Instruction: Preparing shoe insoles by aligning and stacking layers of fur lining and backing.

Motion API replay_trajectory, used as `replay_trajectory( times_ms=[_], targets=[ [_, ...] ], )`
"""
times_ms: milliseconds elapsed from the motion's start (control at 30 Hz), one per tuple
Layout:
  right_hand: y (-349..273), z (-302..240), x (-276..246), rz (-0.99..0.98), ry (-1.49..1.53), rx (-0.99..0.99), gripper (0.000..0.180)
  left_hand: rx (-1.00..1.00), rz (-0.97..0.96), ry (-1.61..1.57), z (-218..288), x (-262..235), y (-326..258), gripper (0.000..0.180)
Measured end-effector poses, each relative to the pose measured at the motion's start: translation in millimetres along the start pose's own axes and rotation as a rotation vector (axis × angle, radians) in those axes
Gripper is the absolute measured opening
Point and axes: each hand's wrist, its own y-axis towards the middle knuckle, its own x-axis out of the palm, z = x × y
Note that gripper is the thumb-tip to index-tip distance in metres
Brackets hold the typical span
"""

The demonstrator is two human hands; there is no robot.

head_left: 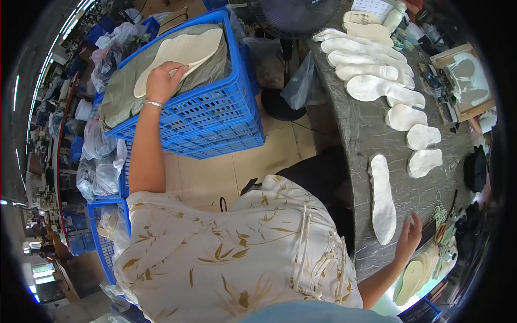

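Note:
My left hand (163,81) reaches out to the left, its fingers closed on the edge of cream-coloured insoles (191,49). They lie on a grey-green plastic sheet (123,100) over the top of a blue crate (207,107). On the right, my right hand (410,237) is held over the dark table with its fingers apart and nothing in them. A single white insole (383,202) lies lengthwise on the table just left of that hand. Further up, a row of overlapping white insoles (371,86) runs along the table, with short cut pieces (424,163) at its near end.
A black fan (296,16) stands between the crate and the dark table (366,137). Cream insoles (417,274) lie beyond my right wrist, beside scissors (440,232). A wooden-framed box (467,81) sits on the table's far side. Plastic bags (99,156) fill crates at left.

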Motion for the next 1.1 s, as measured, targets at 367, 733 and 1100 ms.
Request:
replay_trajectory(
  times_ms=[367,733,1100],
  targets=[
    [50,-192,90,-0.314,0.123,-0.529,0.027,0.154,-0.056,0.101,66,44,-30,0.017],
    [51,-430,302,-0.459,0.25,-1.278,0.028,0.071,0.22,-0.094,53,45,-62,0.041],
    [70,-466,339,-0.3,-0.224,-1.768,0.006,0.252,0.198,-0.035,31,49,-60,0.033]
  ],
)
